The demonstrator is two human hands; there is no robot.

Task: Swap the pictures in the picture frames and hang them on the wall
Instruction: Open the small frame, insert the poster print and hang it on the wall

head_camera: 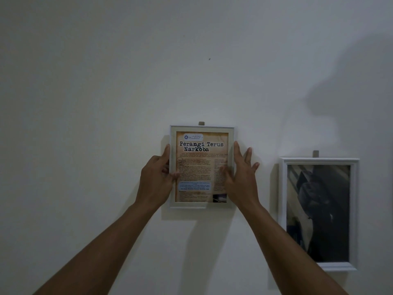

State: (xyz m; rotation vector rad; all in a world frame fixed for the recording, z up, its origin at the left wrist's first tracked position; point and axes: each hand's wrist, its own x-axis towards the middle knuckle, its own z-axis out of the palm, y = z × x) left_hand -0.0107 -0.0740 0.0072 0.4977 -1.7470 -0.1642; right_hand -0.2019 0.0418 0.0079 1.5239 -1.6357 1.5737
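A small pale picture frame (202,128) hangs against the white wall, holding an orange-brown poster (201,146) headed "Perangi Terus Narkoba". My left hand (156,177) grips the frame's left edge, thumb on the front and index finger stretched up along the side. My right hand (242,177) rests at the right edge with fingers straight and spread and the thumb lying on the glass. To the right and lower hangs a larger white frame (282,209) with a dark black-and-white picture (319,213); neither hand touches it.
A small grey hook (201,123) shows just above the small frame, and another hook (316,153) above the larger one. A tiny dark mark or nail (209,59) sits higher on the wall. Bare white wall spreads left and above.
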